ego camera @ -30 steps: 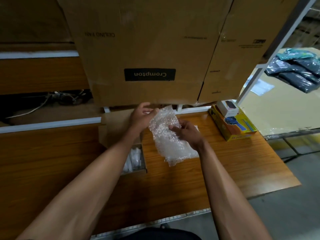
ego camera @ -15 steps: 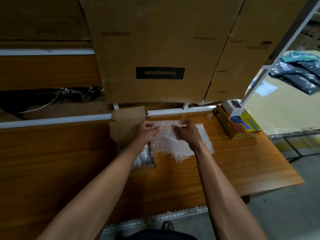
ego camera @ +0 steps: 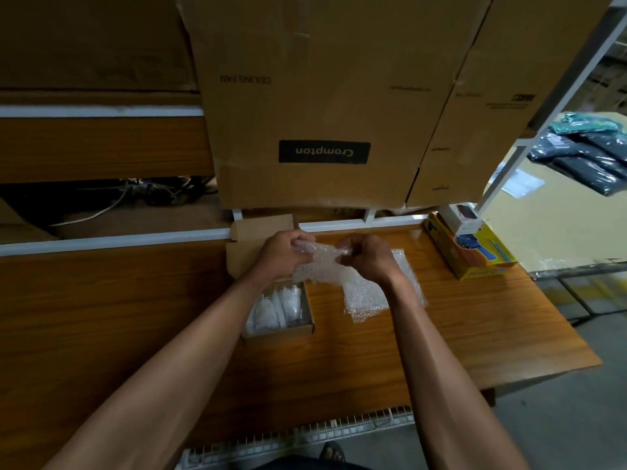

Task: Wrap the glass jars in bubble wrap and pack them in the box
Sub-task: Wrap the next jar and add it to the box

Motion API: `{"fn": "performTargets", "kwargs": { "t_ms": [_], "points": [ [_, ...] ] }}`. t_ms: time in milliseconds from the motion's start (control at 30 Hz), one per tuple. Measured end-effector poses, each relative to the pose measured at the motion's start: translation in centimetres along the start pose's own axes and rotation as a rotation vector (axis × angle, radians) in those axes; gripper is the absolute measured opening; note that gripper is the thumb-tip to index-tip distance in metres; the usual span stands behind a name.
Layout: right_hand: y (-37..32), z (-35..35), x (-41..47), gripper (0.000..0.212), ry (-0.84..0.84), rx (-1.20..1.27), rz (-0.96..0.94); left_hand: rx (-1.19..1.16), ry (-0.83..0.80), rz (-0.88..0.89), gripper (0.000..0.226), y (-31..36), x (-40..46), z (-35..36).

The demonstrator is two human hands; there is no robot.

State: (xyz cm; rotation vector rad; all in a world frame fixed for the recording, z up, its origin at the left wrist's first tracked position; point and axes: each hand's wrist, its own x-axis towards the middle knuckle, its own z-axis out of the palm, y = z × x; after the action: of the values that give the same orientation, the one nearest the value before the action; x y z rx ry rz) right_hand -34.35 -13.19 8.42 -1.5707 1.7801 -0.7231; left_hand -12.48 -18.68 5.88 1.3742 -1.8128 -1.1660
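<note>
At frame centre, the left hand point(ego camera: 283, 254) and right hand point(ego camera: 368, 257) are both pinching a clear crinkled bubble wrap sheet point(ego camera: 364, 291), trailing onto the wooden table point(ego camera: 475, 334), beside the small open cardboard box point(ego camera: 276, 329) containing wrapped jars point(ego camera: 274, 308).

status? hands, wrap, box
Left hand and right hand both pinch the bubble wrap over the table. Open box beside it holds wrapped items. Nothing in the way.
</note>
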Motion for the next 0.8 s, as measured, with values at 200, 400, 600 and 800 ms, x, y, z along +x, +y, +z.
{"fn": "performTargets", "kwargs": {
  "t_ms": [200,400,600,800],
  "points": [
    [-0.4,0.8,0.1,0.006,0.102,0.055,-0.039,0.121,0.083,0.072,0.02,-0.2,0.4,-0.4],
    [0.0,1.3,-0.2,0.019,0.019,0.44,0.024,-0.227,-0.08,-0.091,0.038,-0.3,-0.1,-0.6],
    [-0.5,2.0,-1.1,0.013,-0.009,0.571,0.057,-0.254,-0.036,-0.165,0.094,-1.0,-0.6,-0.3],
    [0.3,1.8,-0.9,0.01,-0.076,0.589,0.022,-0.375,-0.054,-0.033,0.023,-1.1,-0.8,-0.5]
  ]
}}
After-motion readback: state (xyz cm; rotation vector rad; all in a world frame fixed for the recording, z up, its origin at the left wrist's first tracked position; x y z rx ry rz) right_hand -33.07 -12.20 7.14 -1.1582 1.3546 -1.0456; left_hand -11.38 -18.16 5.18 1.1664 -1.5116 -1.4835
